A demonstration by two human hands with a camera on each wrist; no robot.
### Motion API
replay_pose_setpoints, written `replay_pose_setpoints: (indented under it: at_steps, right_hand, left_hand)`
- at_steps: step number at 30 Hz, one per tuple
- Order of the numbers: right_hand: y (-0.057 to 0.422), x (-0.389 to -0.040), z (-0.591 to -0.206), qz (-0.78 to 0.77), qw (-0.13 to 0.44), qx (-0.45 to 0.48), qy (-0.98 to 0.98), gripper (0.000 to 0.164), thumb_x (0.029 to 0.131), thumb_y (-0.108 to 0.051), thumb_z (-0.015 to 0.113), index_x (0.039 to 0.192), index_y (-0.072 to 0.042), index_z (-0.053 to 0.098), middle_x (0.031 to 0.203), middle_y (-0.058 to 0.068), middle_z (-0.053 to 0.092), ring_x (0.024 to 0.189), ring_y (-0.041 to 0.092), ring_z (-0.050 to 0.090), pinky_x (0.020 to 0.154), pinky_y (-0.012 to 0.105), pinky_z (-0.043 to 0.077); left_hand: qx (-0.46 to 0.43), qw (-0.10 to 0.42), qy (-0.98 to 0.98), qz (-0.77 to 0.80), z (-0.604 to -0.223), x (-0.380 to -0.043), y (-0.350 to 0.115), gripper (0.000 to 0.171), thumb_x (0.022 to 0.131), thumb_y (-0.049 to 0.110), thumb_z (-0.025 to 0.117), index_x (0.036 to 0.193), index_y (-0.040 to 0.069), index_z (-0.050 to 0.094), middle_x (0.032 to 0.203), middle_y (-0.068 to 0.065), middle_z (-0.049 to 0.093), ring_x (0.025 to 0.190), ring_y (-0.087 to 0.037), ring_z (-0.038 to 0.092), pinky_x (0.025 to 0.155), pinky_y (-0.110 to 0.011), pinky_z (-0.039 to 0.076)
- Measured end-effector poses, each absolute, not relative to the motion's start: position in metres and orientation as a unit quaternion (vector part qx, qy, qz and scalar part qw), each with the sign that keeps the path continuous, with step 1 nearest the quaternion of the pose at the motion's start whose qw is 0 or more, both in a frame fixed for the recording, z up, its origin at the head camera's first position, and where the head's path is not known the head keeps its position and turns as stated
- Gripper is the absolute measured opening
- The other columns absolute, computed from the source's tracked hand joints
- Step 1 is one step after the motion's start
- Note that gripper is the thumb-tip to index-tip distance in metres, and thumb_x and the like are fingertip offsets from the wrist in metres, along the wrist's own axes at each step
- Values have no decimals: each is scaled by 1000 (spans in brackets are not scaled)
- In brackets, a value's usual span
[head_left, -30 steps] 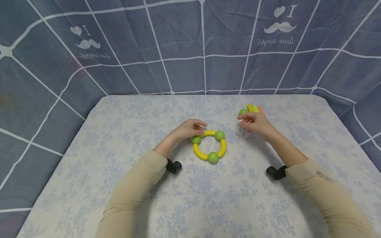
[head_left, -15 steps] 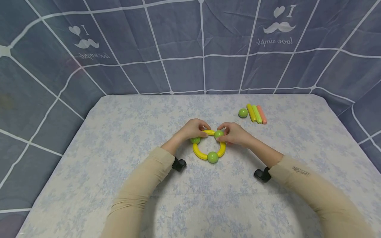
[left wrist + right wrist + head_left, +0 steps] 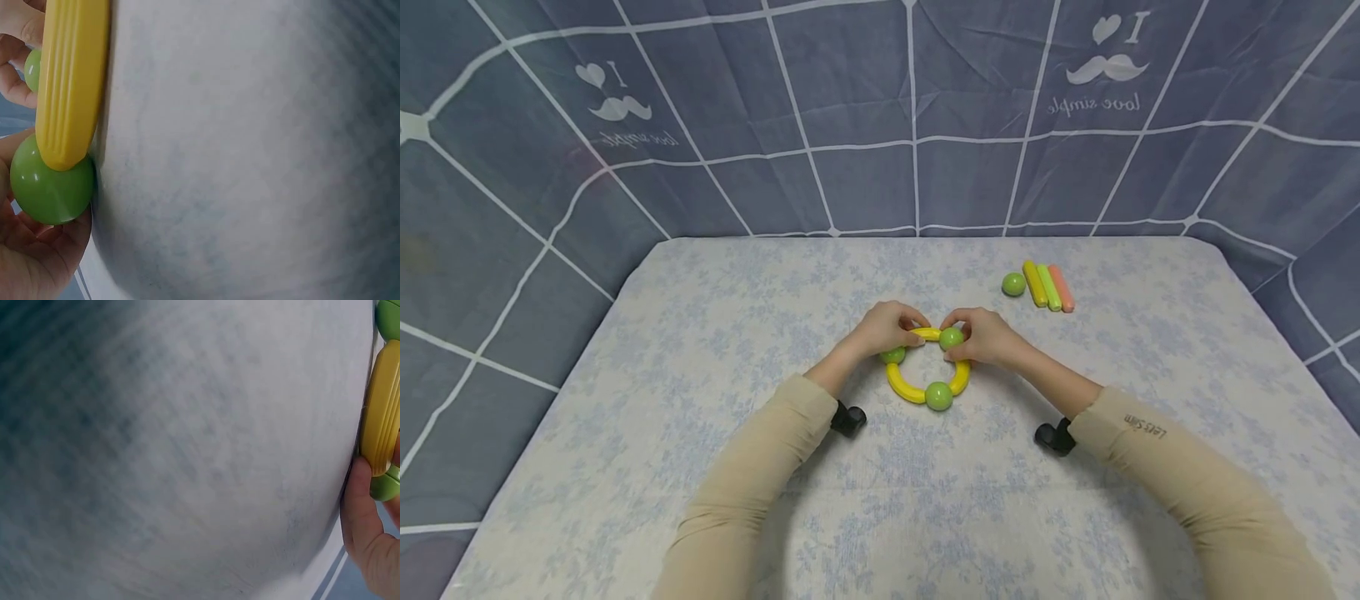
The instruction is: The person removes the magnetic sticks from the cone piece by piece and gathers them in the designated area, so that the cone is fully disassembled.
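Both hands (image 3: 883,326) (image 3: 990,335) pinched the ring (image 3: 904,387) I judged complete, with four pieces (image 3: 1035,284) unused toward its two o'clock.

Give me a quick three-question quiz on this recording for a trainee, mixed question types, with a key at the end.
1. How many green balls are set into the ring?
2. True or false: the loose yellow stick lies between the loose green ball and the lime stick.
3. What does the right grip pinch?
A. the coral stick
B. a green ball of the ring
C. the loose green ball

Key:
1. Three
2. True
3. B
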State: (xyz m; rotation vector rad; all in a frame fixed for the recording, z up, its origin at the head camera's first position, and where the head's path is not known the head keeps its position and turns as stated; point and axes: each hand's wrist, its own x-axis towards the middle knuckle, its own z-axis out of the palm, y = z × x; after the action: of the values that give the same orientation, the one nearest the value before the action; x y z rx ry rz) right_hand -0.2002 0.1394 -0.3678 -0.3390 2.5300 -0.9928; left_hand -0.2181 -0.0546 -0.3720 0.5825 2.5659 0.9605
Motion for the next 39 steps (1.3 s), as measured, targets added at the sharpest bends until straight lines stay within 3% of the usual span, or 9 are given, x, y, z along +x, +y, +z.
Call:
replay_pose_setpoints:
  at_steps: [14,39]
  right_hand:
    - [138,-196,-369,-342,180,-130,913,36,75,-10,78,106,-5,62,76,8,53,62,17,45,53,25,38]
    - [135,-194,-369,-319,151,-152,923,34,74,-11,79,103,-4,63,76,8,54,65,18,44,54,25,36]
  left_hand:
    - [210,138,914,319,-375,-209,-53,26,86,12,68,111,10,70,98,-8,66,84,-17,58,71,-26,46]
    - [210,140,917,308,-370,-206,-55,26,86,13,69,112,10,70,100,-9,66,84,-17,58,69,-25,46]
